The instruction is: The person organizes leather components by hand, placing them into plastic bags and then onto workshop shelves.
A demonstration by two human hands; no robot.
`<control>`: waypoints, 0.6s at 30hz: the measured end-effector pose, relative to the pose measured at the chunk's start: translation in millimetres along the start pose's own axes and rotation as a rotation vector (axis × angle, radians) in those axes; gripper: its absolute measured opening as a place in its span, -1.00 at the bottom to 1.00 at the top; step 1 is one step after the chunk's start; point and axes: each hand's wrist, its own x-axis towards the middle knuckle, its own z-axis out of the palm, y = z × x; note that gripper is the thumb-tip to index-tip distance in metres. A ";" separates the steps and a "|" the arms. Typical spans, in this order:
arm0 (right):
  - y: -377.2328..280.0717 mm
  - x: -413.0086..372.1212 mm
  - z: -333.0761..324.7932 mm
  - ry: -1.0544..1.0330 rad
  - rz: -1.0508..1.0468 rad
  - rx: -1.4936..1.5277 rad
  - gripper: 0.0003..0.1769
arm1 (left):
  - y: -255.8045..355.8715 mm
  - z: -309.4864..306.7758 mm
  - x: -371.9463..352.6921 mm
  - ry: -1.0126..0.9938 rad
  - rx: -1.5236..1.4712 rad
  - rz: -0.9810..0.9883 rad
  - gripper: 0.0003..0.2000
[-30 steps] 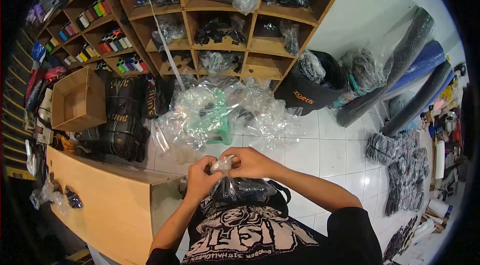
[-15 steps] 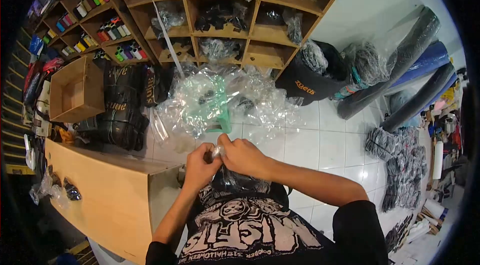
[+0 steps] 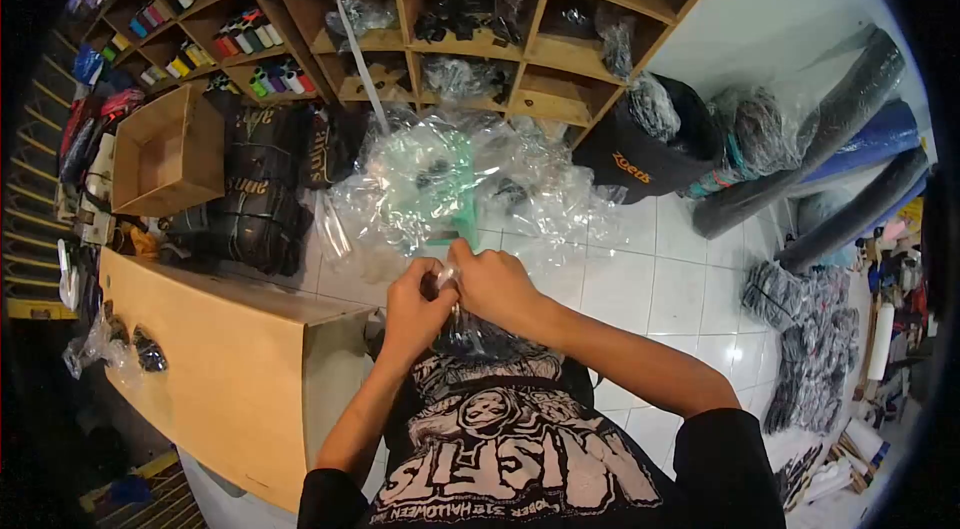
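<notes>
In front of my lap, a clear plastic bag (image 3: pixel 478 339) with something dark inside is gathered at its top. My left hand (image 3: pixel 414 307) is closed, its thumb and fingers pinching the bunched plastic. Right beside it, my right hand (image 3: pixel 502 295) is also closed on the same gathered part, with the back of the hand facing up. A shiny twist of plastic shows between the two hands. The lower part of the bag rests near my lap, and what it contains cannot be made out clearly.
Ahead, a heap of clear plastic bags (image 3: pixel 400 184) covers a green stool (image 3: pixel 462 214). A wooden table (image 3: pixel 215 359) stands at my left. Wooden shelves (image 3: pixel 465 34) line the back. Wrapped rolls (image 3: pixel 820 144) lean at right, near stacked dark bundles (image 3: pixel 815 359) on the tiled floor.
The view has shifted slightly, so the room appears a little farther right. Both hands keep their pinch on the gathered plastic, with the fingers turned only a little.
</notes>
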 end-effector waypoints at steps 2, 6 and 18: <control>6.7 -2.8 -16.6 -0.070 -0.031 0.165 -0.52 | -7.2 1.7 -6.2 -0.046 -0.257 -0.018 -0.88; 31.5 -6.1 -45.7 -0.428 0.076 0.851 -0.57 | -7.2 -12.7 -11.3 -0.121 -0.262 -0.022 -0.86; 5.9 -6.5 -9.7 0.009 -0.050 0.297 -0.73 | 1.3 -9.9 -12.1 -0.141 -0.175 0.033 -0.85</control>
